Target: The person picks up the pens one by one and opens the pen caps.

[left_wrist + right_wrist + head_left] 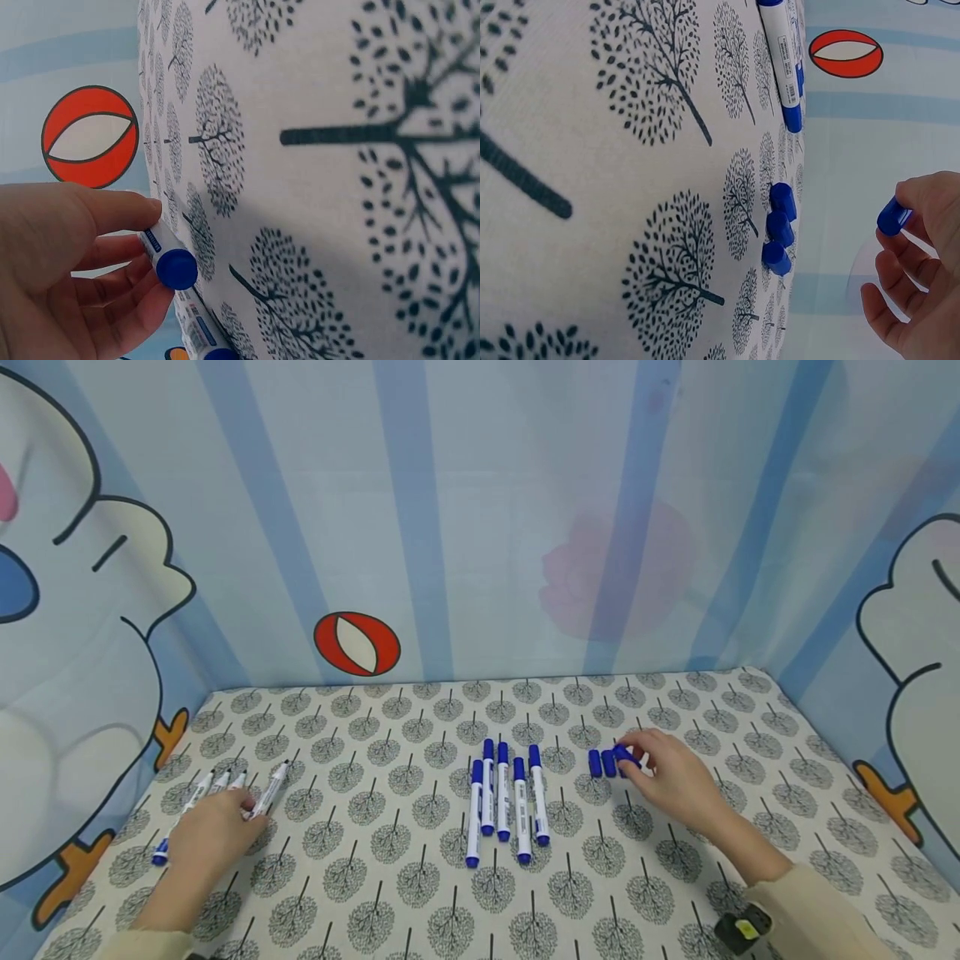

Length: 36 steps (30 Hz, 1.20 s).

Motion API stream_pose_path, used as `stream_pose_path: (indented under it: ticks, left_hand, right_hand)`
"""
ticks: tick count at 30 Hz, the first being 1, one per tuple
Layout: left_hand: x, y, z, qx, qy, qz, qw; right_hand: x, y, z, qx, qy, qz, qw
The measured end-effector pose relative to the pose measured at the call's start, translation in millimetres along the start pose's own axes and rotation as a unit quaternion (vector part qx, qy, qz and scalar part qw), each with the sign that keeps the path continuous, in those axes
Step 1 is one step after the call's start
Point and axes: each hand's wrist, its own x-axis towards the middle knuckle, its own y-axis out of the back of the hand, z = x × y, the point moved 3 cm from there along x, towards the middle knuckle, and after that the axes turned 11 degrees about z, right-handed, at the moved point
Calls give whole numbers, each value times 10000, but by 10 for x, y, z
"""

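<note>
Spread across the whole near scene: a tablecloth (420, 893) printed with small grey trees, walled at the far side and both flanks by a blue-striped cartoon backdrop (480, 510) bearing a red-and-white ball (357, 644).

At the middle of the cloth, a row of five capped markers (506, 800), white barrels with blue caps, laid side by side and pointing far to near.

At the left, a cluster of uncapped markers (225, 789) lying slanted, tips toward the far right, blue ends toward the near left. Resting over that cluster, the left hand (213, 832), thumb and fingers curled round one marker (166, 256); in the left wrist view its blue end faces the camera, with another barrel just below it.

At the right, the right hand (675, 777), fingertips pinching a single blue cap (894, 216), lifted slightly off the cloth in the right wrist view. Just left of it, loose blue caps (602, 763) sitting close together, three of them in a touching line in the right wrist view, well apart from the capped row.

At the near right edge, on the cream sleeve, a small black wrist device (742, 930).
</note>
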Motion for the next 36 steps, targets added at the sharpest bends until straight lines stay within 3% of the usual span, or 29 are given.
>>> stream_pose_path:
  ticks: [10, 22, 36]
  left_hand:
    - [14, -16, -95, 90, 300, -171, 9994]
    - [64, -38, -199, 334, 405, -267, 9983]
    - [87, -34, -180, 556, 603, -324, 9961]
  right_hand:
    - [-25, 11, 33, 31, -116, -30, 9999]
    - [-30, 32, 74, 32, -116, -37, 9999]
    - [-39, 32, 88, 46, 1, 25, 10000]
